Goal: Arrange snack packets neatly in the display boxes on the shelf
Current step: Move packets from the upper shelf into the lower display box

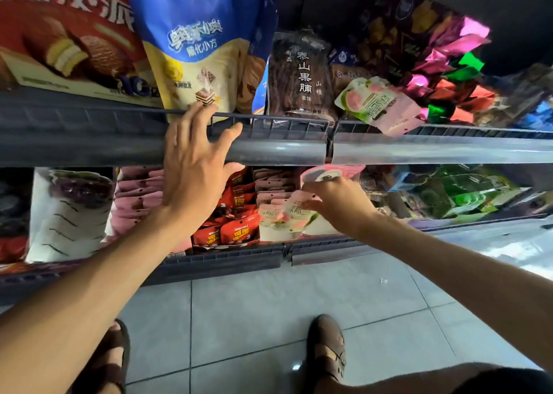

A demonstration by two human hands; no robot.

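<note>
The fingers (312,188) of the right hand (335,202) are curled and pinch the top edge of a pink-and-white guava packet (294,206). They hold it just above the guava box (278,235), which sits at the front edge of the lower shelf (224,262). The fingers (199,115) of the left hand (194,160) are spread and lie flat over the front rail of the upper shelf (284,149). Their tips touch the base of a blue-and-yellow pouch (194,49), and that hand holds nothing.

Just left of the guava box, the red packets (236,229) stand in close rows. Further left, the pink packets (137,196) file back evenly. Both look settled, so that part of the job seems done. The guava box looks unfinished: its front packets lean and overlap, and the pinched one is not yet seated.

On the upper shelf, a stray guava packet (377,103) lies tilted across the front rail. It is in no box and sits beside a heap of foil sweets (449,64). It probably belongs below. The goods toward the right end of both shelves look jumbled, though they are too blurred to judge. Overall the task appears roughly midway.
</note>
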